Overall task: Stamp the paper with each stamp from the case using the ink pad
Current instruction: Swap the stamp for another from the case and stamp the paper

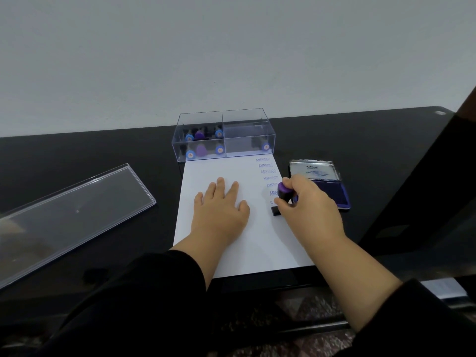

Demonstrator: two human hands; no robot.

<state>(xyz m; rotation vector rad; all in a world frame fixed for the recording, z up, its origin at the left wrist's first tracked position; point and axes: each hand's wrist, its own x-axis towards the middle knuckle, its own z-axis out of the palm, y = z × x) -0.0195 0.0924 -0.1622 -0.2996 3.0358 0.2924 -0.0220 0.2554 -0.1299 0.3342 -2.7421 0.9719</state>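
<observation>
Worktop (pixel 77 155) is lying black and glossy under everything, with a clear lid (pixel 69 215) sitting off to the left, well apart from the action. Paper (pixel 231 253) is lying white in the middle, its far edge touching the clear case (pixel 224 135).

Progress, judging from the sheet: a column of blue AMENDED prints (pixel 266 171) is running down the right side, about six readable, and a fainter mark starting with S is showing just below them, so stamping looks well underway but not finished. Case is still holding stamps: several with blue or purple caps in the left compartment, one at the near right corner of the right compartment. Exact count is hard to tell through the reflections. Those are likely still waiting their turn.

Ink pad (pixel 332 191) is lying open just right of the paper, lid up, purple-blue pad partly hidden behind the right hand.

Left hand (pixel 219 210) is pressing flat on the paper, fingers straight and spread, holding nothing. Right hand (pixel 306 204) is gripping the stamp (pixel 284 193), fingers curled round its handle. Stamp is small, with a purple cap, dark body and black rectangular base; the base is sitting on the paper just below the printed column, tilted slightly.
</observation>
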